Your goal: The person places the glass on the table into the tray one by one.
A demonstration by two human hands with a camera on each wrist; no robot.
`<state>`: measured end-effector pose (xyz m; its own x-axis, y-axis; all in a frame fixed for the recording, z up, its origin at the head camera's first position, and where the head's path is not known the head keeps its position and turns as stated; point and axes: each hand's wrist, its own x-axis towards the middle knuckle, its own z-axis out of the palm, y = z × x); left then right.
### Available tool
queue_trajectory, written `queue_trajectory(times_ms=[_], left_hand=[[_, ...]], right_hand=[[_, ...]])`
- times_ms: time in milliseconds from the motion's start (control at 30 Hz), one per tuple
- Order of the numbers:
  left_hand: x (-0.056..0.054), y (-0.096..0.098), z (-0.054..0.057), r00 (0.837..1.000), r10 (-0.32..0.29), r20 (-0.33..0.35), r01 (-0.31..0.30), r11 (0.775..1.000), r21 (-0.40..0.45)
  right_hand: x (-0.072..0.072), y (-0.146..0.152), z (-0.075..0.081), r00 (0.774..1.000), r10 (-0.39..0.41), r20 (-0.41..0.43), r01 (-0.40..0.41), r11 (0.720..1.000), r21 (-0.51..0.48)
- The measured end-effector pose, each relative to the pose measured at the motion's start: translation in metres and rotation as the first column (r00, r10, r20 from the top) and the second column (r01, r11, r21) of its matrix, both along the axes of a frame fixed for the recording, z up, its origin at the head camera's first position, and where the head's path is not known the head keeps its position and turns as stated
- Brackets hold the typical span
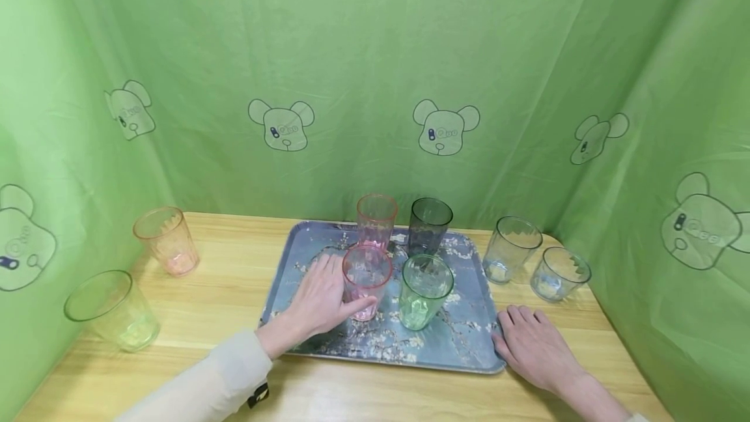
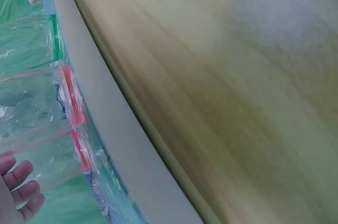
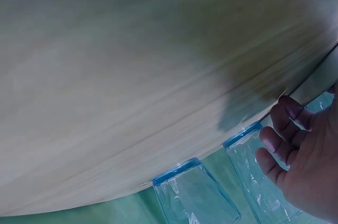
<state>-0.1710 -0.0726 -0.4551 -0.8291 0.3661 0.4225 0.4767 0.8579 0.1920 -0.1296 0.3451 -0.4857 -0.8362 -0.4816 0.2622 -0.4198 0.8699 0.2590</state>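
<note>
A blue blossom-patterned tray (image 1: 383, 351) bears several clear tumblers. My left hand (image 1: 321, 297) is over its left part, beside the front pink glass (image 1: 367, 275); its fingers lie along the left side and its thumb reaches across the front. In the left wrist view the fingers (image 2: 22, 182) are spread apart and slightly bent. Right of that glass stands a green glass (image 1: 426, 292), with a back pink glass (image 1: 377, 219) and a dark grey glass (image 1: 430, 225) behind. My right hand (image 1: 534, 348) rests loosely at the tray's right edge, holding nothing.
Left of the tray, an orange glass (image 1: 168, 243) and a yellow-green glass (image 1: 120, 314) stand on the wooden table (image 1: 222, 305). To the right are a taller blue glass (image 1: 511, 249) and a shorter blue glass (image 1: 559, 275). Green cloth (image 1: 363, 51) encloses the table's back and sides.
</note>
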Motion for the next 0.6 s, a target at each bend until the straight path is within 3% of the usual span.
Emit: queue_trajectory(times_ms=[600], left_hand=[[-0.0037,-0.0011,0.0006,1.000,-0.015,0.026,0.015,1.000,0.015]], right_hand=[[0.0004,0.0003,-0.0009,1.000,0.003,-0.001,-0.003,1.000,-0.006]])
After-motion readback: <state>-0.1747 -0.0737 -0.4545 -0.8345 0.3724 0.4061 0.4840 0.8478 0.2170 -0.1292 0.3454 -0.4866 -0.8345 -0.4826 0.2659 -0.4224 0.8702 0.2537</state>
